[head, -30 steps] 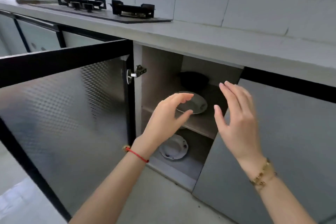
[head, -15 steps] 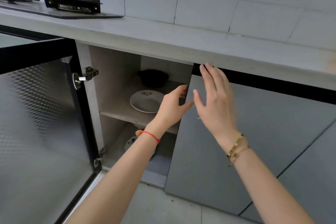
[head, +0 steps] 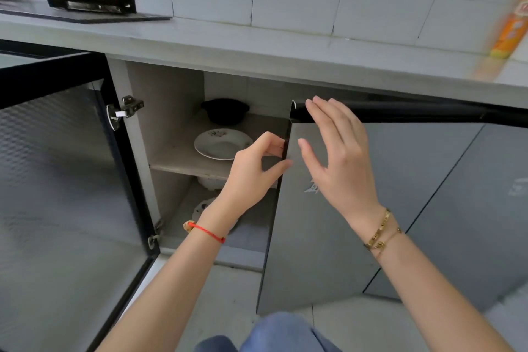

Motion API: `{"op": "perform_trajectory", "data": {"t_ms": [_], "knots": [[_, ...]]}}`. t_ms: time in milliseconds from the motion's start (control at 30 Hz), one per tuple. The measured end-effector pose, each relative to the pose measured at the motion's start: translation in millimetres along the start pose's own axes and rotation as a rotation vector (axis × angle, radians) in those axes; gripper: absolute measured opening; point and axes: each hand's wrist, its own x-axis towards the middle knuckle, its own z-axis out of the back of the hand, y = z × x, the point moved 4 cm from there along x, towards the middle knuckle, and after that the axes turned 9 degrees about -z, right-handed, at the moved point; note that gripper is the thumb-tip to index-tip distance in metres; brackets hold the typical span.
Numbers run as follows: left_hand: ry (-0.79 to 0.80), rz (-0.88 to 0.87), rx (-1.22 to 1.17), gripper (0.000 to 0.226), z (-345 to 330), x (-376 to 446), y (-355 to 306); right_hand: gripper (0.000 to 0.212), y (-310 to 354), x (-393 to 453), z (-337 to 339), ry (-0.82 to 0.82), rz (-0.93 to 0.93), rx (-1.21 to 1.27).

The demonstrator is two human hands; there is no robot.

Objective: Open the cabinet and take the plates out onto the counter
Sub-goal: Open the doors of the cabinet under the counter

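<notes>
The cabinet's left door (head: 57, 194) stands wide open. Its right grey door (head: 320, 223) is swung partly out. My left hand (head: 254, 168) pinches that door's left edge between fingers and thumb. My right hand (head: 337, 151) hovers flat in front of the door's upper corner with straight fingers, holding nothing. A white patterned plate (head: 221, 144) lies on the middle shelf (head: 183, 163). Another white plate (head: 201, 207) lies on the cabinet floor, partly hidden by my left wrist. The grey counter (head: 257, 46) runs above.
A black pot (head: 225, 110) sits at the back of the shelf, behind the plate. A gas stove (head: 85, 3) is on the counter at the left and an orange bottle (head: 511, 31) at the far right. Another white dish (head: 210, 181) shows under the shelf.
The right door has come partly open, with my left hand now gripping its edge. My right hand has shifted slightly right over the door front. The view has moved closer.
</notes>
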Motion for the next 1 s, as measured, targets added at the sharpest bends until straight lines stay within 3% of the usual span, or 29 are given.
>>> {"op": "perform_trajectory", "data": {"t_ms": [200,400,567,733,1000], "knots": [[0.045,-0.134,-0.074,0.021,-5.3,-35.8,-40.9,0.049,5.0,-39.5,49.7,-0.053,0.024,0.06],[0.089,-0.134,-0.196,0.032,-19.6,-54.6,-65.7,0.051,8.2,-67.2,85.9,-0.057,-0.014,0.106],[0.215,-0.209,-0.29,0.036,-46.1,-64.4,-99.8,0.052,2.9,-95.8,124.9,-0.105,-0.055,0.134],[0.308,-0.361,-0.39,0.05,-93.5,-74.8,-136.2,0.057,-10.8,-125.3,173.1,-0.117,-0.137,0.105],[0.221,-0.656,-0.323,0.061,-174.2,-89.5,-187.9,0.057,-48.9,-165.6,256.0,-0.049,-0.358,0.025]]}}
